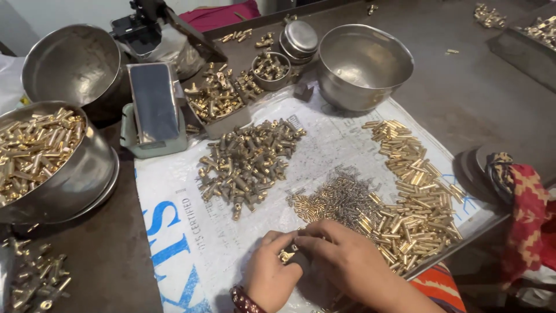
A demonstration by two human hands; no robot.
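My left hand (271,268) and my right hand (339,259) meet at the near edge of a white printed sheet (179,243). Both pinch a small brass fitting (288,254) between their fingertips. Just beyond the hands lies a heap of tiny springs and short brass pins (336,200). To the right, a long band of brass tubes (414,191) runs along the sheet's edge. A pile of dull brass T-shaped parts (246,162) sits in the sheet's middle.
A steel bowl full of brass tubes (40,159) stands at left, an empty steel bowl (364,65) at back. A small scale (153,110), a tray of fittings (217,101), small round tins (298,40) and a red patterned cloth (524,203) surround the sheet.
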